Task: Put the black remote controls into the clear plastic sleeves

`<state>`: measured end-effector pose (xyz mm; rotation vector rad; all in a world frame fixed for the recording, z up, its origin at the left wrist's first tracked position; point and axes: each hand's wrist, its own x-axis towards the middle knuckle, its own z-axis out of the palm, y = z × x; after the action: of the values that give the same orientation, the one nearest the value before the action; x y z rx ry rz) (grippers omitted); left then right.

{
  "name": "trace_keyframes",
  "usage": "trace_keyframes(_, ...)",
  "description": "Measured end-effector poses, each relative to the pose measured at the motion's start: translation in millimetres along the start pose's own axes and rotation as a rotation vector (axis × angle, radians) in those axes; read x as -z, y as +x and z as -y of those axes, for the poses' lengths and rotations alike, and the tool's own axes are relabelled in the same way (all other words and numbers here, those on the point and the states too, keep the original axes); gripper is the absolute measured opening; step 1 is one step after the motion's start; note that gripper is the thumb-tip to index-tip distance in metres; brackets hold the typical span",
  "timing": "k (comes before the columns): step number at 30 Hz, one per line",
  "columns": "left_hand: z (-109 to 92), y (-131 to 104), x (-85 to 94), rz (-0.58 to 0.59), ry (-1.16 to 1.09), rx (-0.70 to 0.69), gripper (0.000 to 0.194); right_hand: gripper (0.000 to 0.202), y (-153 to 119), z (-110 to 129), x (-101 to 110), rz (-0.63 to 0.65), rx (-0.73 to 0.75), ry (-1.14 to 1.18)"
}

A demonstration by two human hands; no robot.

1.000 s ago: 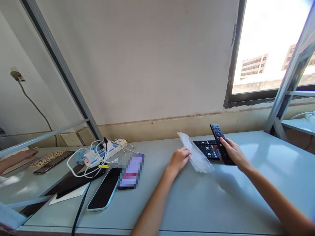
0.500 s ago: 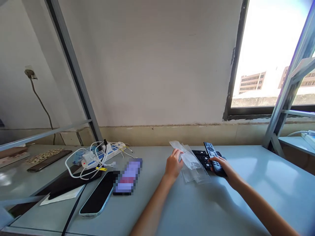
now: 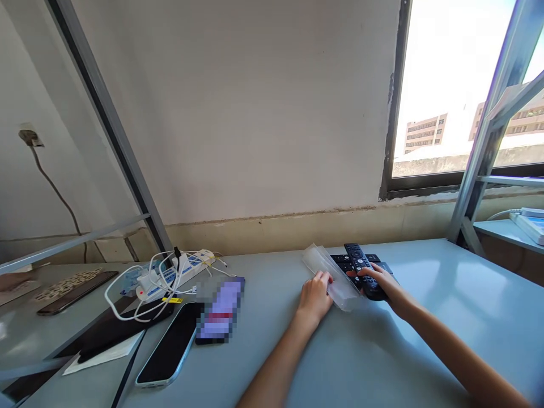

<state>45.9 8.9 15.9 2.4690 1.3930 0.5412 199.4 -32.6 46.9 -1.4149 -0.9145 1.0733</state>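
Observation:
My left hand (image 3: 315, 296) has its fingers closed on the near edge of a clear plastic bag (image 3: 329, 269), which lies slanted over the desk. In my right hand (image 3: 389, 288) is a black remote control (image 3: 363, 266), its buttons facing up and its far end raised. Beneath that remote and partly under the bag lie other dark remotes (image 3: 340, 259) on the desk. How many there are is hard to see. The bag's right edge meets the held remote near its lower end.
Left on the desk (image 3: 272, 362) lie a black-screened phone (image 3: 172, 343), a phone with a blurred purple screen (image 3: 221, 310) and a power strip (image 3: 187, 272) tangled with white cables. A metal post (image 3: 480, 153) stands at right, before the window. A brown phone (image 3: 76, 292) lies far left.
My left hand has moved right and slightly down, and the bag has flattened out and shifted right. The remote in my right hand has tilted and moved a little left. The view has turned slightly.

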Motion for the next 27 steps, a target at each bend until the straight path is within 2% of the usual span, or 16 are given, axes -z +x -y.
trace_keyframes(6, -2, -1, 0.5, -0.032, 0.012, -0.065, 0.04, 0.025, 0, 4, -1, -0.076, -0.021, -0.008)
trace_keyframes(11, -1, 0, -4.4, -0.079, 0.045, -0.135, 0.051, 0.029, -2, 5, -2, -0.074, -0.044, 0.026)
trace_keyframes(18, 0, -2, -13.5, 0.079, 0.019, -0.17, 0.058, 0.027, 0, 2, 0, -0.024, -0.016, 0.026)
trace_keyframes(24, -1, -4, -8.9, 0.147, 0.007, -0.148, 0.056, 0.023, 7, -2, 6, -0.035, 0.045, -0.134)
trace_keyframes(27, 0, -5, -7.2, 0.172, -0.007, -0.152, 0.062, 0.022, 6, -1, 6, -0.051, 0.074, -0.143)
